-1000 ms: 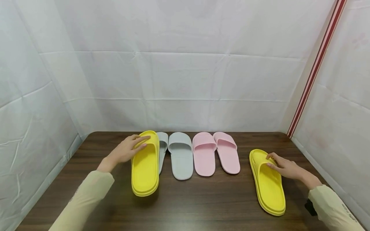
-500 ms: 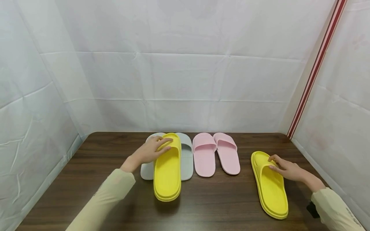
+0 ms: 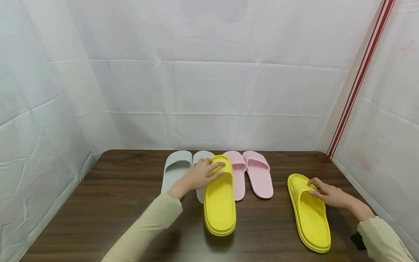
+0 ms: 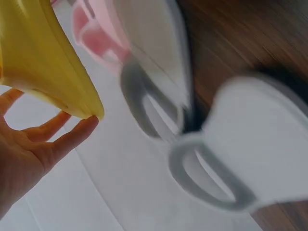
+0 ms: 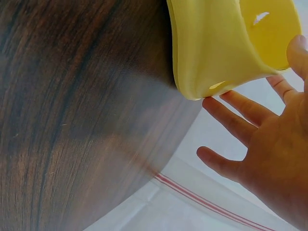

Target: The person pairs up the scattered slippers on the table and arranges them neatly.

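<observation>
Carried one yellow slipper (image 3: pixel 220 203), pinched in the left hand (image 3: pixel 199 174), rightward above the table (image 3: pixel 131 182) to partly hide a pink slipper (image 3: pixel 240 182), pinching its yellow mate (image 3: pixel 312 220) in the right hand (image 3: pixel 332 194), seemingly mid-pairing, probably needing lowering alongside.

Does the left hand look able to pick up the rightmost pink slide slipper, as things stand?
Probably not: the left hand is occupied, holding a yellow slide slipper, although the rightmost pink slide slipper lies mostly uncovered in the head view.
</observation>
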Available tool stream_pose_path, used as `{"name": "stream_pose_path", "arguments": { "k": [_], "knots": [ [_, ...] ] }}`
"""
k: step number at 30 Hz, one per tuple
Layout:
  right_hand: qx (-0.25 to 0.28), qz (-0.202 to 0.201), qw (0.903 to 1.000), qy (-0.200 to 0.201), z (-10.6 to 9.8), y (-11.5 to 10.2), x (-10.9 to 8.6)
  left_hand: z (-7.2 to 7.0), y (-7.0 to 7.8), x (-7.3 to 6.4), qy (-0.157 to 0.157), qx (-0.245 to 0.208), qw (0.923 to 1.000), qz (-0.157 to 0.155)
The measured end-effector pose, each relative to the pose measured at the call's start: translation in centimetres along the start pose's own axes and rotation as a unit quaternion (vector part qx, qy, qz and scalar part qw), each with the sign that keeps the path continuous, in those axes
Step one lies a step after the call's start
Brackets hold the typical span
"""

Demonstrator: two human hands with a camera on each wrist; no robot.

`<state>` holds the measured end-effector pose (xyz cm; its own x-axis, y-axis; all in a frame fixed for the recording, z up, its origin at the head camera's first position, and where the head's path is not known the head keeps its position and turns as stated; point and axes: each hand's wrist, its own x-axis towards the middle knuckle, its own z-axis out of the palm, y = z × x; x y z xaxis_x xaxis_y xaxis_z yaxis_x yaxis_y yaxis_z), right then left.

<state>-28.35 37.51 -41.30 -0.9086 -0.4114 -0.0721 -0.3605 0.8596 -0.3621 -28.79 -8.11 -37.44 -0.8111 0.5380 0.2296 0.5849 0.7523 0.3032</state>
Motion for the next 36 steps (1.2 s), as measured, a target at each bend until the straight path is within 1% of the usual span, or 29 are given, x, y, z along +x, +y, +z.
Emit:
{"name": "stream_pose_path", "arguments": {
  "k": [3, 6, 12, 15, 20, 23, 25, 29, 32, 36],
  "knots": [
    [0.004, -0.002, 1.0000, -0.001, -0.1, 0.0, -0.1, 0.8, 1.5, 0.8, -0.008, -0.004, 1.0000, -0.001],
    [0.008, -0.001, 1.0000, -0.003, -0.2, -0.1, -0.4, 1.6, 2.9, 1.7, -0.011, -0.003, 0.9999, 0.012],
    [0.016, -0.006, 0.9998, -0.007, -0.1, 0.0, -0.8, 3.4, 5.5, 3.1, -0.002, 0.011, 0.9995, 0.028],
    [0.021, -0.007, 0.9997, -0.012, -0.2, 0.1, -0.9, 4.3, 6.6, 3.7, 0.002, 0.011, 0.9994, 0.034],
    [0.028, -0.014, 0.9994, -0.017, -0.4, 0.1, -1.1, 5.9, 8.5, 4.7, -0.020, 0.005, 0.9993, 0.031],
    [0.033, -0.019, 0.9991, -0.018, -0.5, 0.0, -1.3, 6.7, 9.7, 5.2, -0.032, 0.009, 0.9990, 0.030],
    [0.035, -0.019, 0.9991, -0.017, -0.5, 0.0, -1.4, 7.2, 10.4, 5.5, -0.035, 0.016, 0.9988, 0.030],
    [0.037, -0.023, 0.9990, -0.014, -0.6, 0.2, -1.5, 8.0, 11.4, 6.1, -0.027, 0.041, 0.9982, 0.035],
    [0.033, -0.016, 0.9992, -0.012, -0.6, 0.5, -1.7, 8.6, 12.2, 6.6, -0.018, 0.056, 0.9975, 0.039],
    [0.035, -0.008, 0.9992, -0.017, -0.6, 0.7, -2.1, 9.5, 13.1, 7.3, -0.014, 0.065, 0.9971, 0.036]
  ]
}}
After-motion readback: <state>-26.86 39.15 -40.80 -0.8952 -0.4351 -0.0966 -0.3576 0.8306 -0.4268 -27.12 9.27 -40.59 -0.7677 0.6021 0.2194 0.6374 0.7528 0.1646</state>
